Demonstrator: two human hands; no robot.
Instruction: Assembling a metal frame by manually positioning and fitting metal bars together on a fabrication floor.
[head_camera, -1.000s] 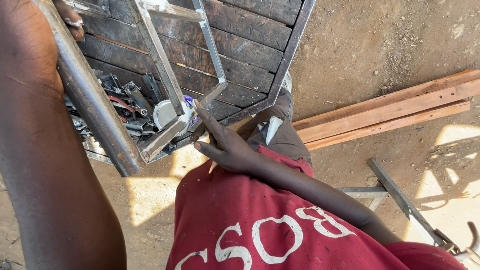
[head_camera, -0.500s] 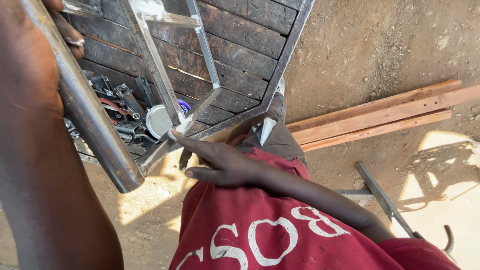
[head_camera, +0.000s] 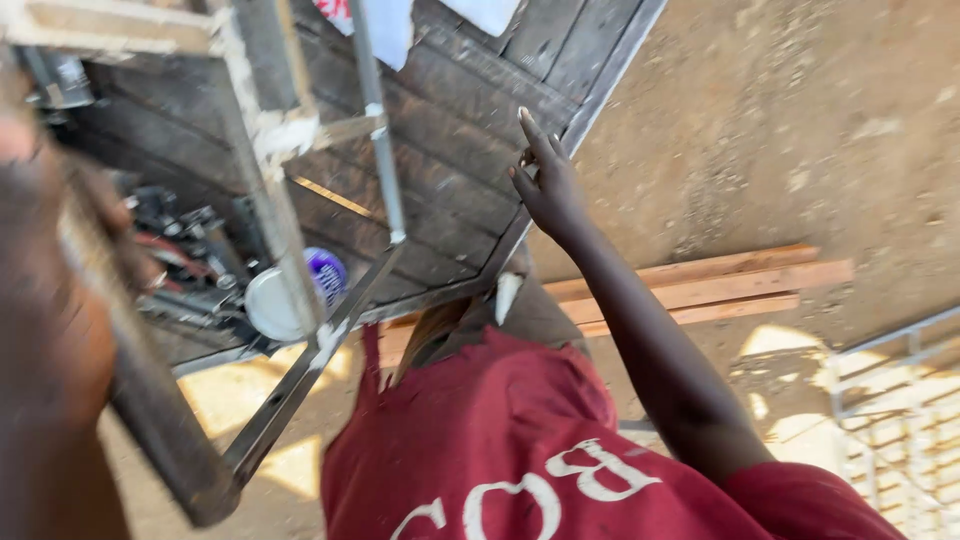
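Two hands show: the right hand (head_camera: 548, 185) spread open against the wooden table (head_camera: 470, 130). The left hand (head_camera: 95, 240), blurred, grips one metal frame (head_camera: 300, 370). Three planks (head_camera: 700, 285) lie on the dirt.

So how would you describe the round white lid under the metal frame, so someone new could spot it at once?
Start at the dark wooden table at upper left, with the welded metal frame over it. Follow the frame down to the table's near edge, where tools lie in a heap. The lid lies there: a flat white disc beside a purple cap, the only pale round thing among dark metal.

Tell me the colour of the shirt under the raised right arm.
Dark red shirt with white lettering, seen in the head view.
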